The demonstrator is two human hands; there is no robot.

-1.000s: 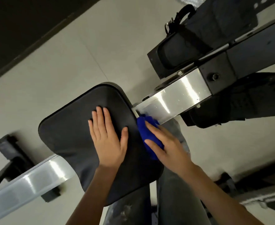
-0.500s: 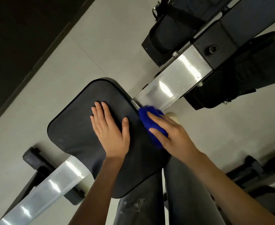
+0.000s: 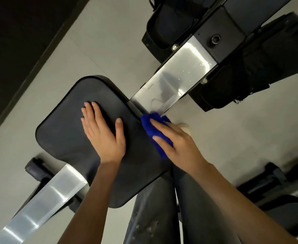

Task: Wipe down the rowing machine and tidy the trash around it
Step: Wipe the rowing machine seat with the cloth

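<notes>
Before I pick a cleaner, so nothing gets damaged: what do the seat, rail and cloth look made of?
Seat: matte black, likely vinyl padding; smooth, dull sheen. Rail: bare metal; bright glare, beaded droplets. Cloth: blue, fuzzy, probably microfibre.

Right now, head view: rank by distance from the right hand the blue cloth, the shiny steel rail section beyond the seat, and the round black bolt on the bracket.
1. Blue cloth, under the fingers of the right hand.
2. Shiny steel rail section, just beyond the cloth.
3. Round black bolt, farther up, on the black bracket.

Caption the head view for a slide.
Left hand rests on black padded seat; right hand presses blue cloth against its edge.
</notes>
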